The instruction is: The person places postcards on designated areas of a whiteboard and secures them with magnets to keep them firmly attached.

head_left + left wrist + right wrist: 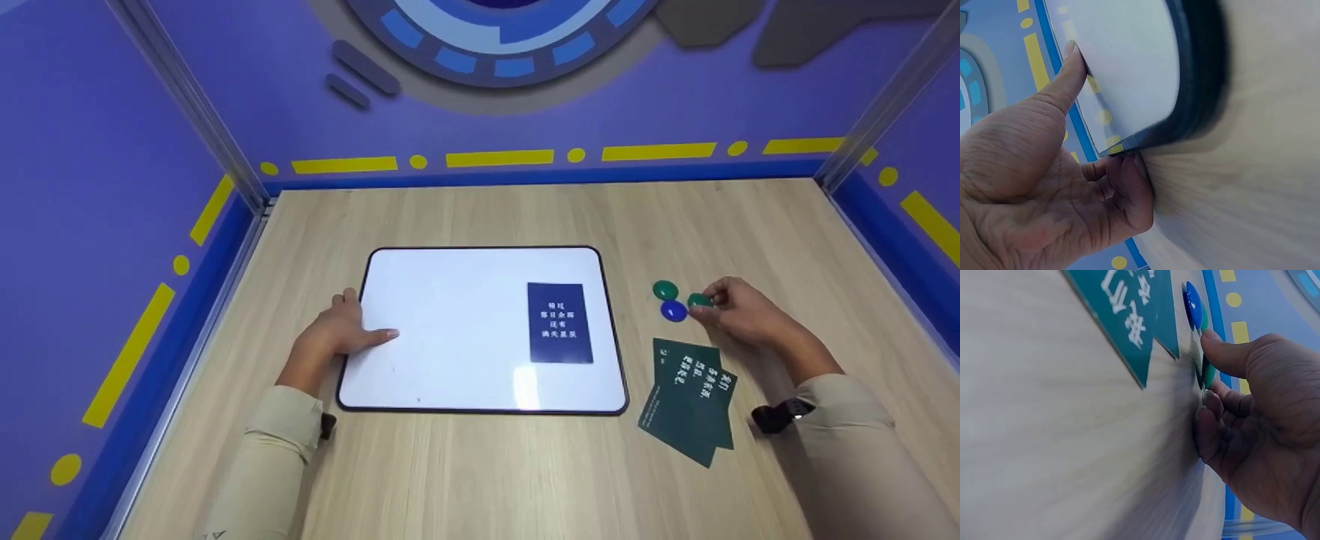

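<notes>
A whiteboard [450, 330] with a black frame lies on the table, a dark blue card [560, 322] with white writing on its right part. My left hand [341, 326] grips the board's left edge; the thumb rests on the white face and the fingers curl against the frame, as the left wrist view shows. On the right, my right hand [746, 311] pinches a green round magnet [700, 301] between thumb and fingers, close to the table. Beside it lie another green magnet [664, 290] and a blue magnet [673, 311].
Two overlapping dark green cards [686, 401] with white writing lie right of the board, nearer to me than the magnets. Blue-purple walls [487, 135] with yellow marks enclose the wooden table [480, 472] at the back and both sides.
</notes>
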`<state>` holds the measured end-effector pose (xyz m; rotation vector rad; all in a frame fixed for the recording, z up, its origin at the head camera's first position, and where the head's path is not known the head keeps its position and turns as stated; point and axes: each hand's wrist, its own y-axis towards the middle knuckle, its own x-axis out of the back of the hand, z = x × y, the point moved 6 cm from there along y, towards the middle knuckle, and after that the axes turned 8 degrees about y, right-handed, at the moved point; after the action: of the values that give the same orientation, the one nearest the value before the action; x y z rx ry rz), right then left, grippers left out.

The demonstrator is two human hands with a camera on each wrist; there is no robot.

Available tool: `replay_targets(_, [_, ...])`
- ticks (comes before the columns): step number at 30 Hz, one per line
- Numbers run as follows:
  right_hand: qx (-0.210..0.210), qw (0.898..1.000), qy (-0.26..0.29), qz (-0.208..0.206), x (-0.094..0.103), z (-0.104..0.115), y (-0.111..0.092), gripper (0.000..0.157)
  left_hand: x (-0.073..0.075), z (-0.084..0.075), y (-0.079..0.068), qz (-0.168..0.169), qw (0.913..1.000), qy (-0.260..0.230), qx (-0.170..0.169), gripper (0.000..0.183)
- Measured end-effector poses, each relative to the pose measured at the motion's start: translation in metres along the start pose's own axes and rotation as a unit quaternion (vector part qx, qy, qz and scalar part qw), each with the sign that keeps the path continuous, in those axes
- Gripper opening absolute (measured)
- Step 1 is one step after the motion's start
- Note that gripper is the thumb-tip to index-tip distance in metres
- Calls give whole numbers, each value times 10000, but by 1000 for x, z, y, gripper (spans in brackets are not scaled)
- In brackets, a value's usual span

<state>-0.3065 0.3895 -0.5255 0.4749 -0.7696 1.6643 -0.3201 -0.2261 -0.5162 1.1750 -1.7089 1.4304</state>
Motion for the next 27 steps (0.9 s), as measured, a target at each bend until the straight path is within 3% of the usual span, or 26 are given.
replay_targets(14, [-174, 9986, 460, -174, 6, 1, -10, 63, 1, 0, -2, 77, 10000, 3, 18, 121])
replay_targets(21, [161, 9989, 229, -371, 14, 30, -15, 60, 0, 1, -2, 87, 9999, 58, 14, 122])
replay_targets(27, [379, 9984, 199, -373, 3, 56, -15, 51, 1, -1, 0, 77, 10000, 39, 0, 120])
